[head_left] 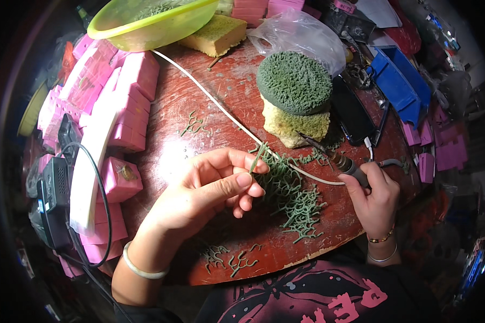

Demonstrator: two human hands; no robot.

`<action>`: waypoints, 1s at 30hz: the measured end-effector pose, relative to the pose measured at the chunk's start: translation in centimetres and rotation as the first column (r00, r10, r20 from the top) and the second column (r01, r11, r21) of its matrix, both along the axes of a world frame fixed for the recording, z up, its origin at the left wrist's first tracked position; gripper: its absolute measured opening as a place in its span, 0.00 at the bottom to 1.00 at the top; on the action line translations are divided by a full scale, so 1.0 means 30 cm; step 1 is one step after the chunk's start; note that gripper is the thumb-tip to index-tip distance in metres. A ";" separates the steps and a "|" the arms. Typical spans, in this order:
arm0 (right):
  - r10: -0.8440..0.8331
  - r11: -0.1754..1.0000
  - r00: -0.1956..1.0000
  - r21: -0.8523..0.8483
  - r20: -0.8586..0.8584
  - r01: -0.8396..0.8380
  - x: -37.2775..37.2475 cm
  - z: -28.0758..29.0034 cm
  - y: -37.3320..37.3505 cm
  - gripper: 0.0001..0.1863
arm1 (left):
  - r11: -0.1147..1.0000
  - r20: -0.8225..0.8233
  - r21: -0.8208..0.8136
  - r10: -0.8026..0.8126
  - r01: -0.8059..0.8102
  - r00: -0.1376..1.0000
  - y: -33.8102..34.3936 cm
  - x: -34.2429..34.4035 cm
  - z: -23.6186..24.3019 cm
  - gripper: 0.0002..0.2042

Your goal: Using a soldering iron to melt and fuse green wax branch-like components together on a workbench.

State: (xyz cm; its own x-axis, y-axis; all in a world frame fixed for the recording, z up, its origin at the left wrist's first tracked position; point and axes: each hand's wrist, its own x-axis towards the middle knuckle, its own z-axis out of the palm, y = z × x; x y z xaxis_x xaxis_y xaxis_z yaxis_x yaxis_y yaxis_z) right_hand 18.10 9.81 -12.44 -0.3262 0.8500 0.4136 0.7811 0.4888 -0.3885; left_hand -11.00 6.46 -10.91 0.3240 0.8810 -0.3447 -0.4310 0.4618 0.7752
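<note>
My left hand [210,183] pinches a thin green twig-like piece [257,157] between thumb and fingertips, above the middle of the red table. In my right hand [376,196] is a soldering iron [351,170], gripped by its dark handle. Its pointed tip reaches left to the worn yellow sponge [288,128]. A round, rough dark green pad [295,82] rests on that sponge. Between my hands lies a tangled pile of similar green branched pieces [302,212], partly hidden behind my left fingers.
Pink blocks [129,118] are stacked along the left. A white cable [210,97] crosses the red table [172,107]. At the back are a yellow-green basin [156,27], a sponge block [215,36] and a clear plastic bag [302,35]. A phone [353,110] and blue bin [401,81] sit right.
</note>
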 end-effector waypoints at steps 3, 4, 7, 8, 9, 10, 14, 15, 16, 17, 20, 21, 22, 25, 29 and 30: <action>0.007 0.998 0.999 -0.055 0.033 -0.005 0.000 0.007 -0.001 0.15 | 0.999 -0.038 0.035 0.013 -0.012 0.999 0.001 0.001 -0.009 0.12; 0.012 0.999 1.000 -0.051 0.024 -0.011 0.002 0.005 0.000 0.15 | 0.999 -0.078 0.042 0.016 -0.013 0.997 0.001 0.003 -0.011 0.12; 0.036 0.999 0.999 -0.011 -0.010 -0.036 0.011 -0.012 0.003 0.16 | 0.999 -0.121 0.051 0.022 -0.016 0.992 0.001 0.007 -0.019 0.11; 0.057 0.998 0.998 0.028 -0.035 -0.056 0.015 -0.016 0.004 0.16 | 0.998 -0.123 0.054 0.025 -0.018 0.992 0.000 0.008 -0.020 0.11; 0.057 0.998 0.998 0.027 -0.035 -0.056 0.018 -0.015 0.003 0.16 | 0.998 -0.123 0.053 0.025 -0.019 0.992 -0.001 0.009 -0.019 0.11; 0.078 0.996 0.997 0.032 -0.022 -0.078 0.021 -0.011 0.000 0.17 | 0.999 -0.125 0.051 0.019 -0.012 0.992 0.000 0.010 -0.019 0.11; 0.125 0.990 0.992 0.060 0.015 -0.126 0.028 -0.012 -0.002 0.19 | 0.999 -0.141 0.044 0.000 0.006 0.990 0.002 0.014 -0.013 0.11; 0.125 0.990 0.992 0.060 0.015 -0.125 0.028 -0.011 -0.002 0.19 | 0.999 -0.141 0.044 -0.001 0.007 0.990 0.003 0.015 -0.012 0.11; 0.141 0.987 0.990 0.069 0.028 -0.143 0.028 -0.011 -0.001 0.19 | 0.999 -0.151 0.041 -0.002 0.008 0.989 0.002 0.016 -0.011 0.11; 0.158 0.984 0.987 0.078 0.042 -0.161 0.028 -0.010 -0.001 0.20 | 0.999 -0.160 0.039 -0.004 0.010 0.987 0.002 0.016 -0.011 0.11; 0.179 0.981 0.983 0.062 0.047 -0.182 0.027 -0.009 -0.001 0.20 | 0.999 -0.147 0.040 0.002 0.004 0.989 0.002 0.015 -0.014 0.11; 0.180 0.981 0.983 0.062 0.047 -0.183 0.027 -0.009 -0.001 0.20 | 0.999 -0.147 0.039 0.003 0.003 0.989 0.001 0.015 -0.014 0.11; 0.197 0.978 0.979 0.064 0.049 -0.200 0.028 -0.010 0.000 0.20 | 0.999 -0.147 0.040 0.001 0.005 0.989 0.001 0.015 -0.015 0.11; 0.230 0.970 0.971 0.061 0.064 -0.233 0.030 -0.007 -0.003 0.20 | 0.999 -0.148 0.043 -0.003 0.010 0.989 0.003 0.015 -0.015 0.11; 0.254 0.964 0.966 0.065 0.058 -0.257 0.024 -0.005 -0.004 0.20 | 0.999 -0.159 0.046 -0.013 0.021 0.987 0.004 0.014 -0.014 0.11; 0.254 0.964 0.966 0.065 0.058 -0.257 0.023 -0.005 -0.003 0.20 | 0.999 -0.159 0.046 -0.013 0.021 0.987 0.003 0.013 -0.014 0.11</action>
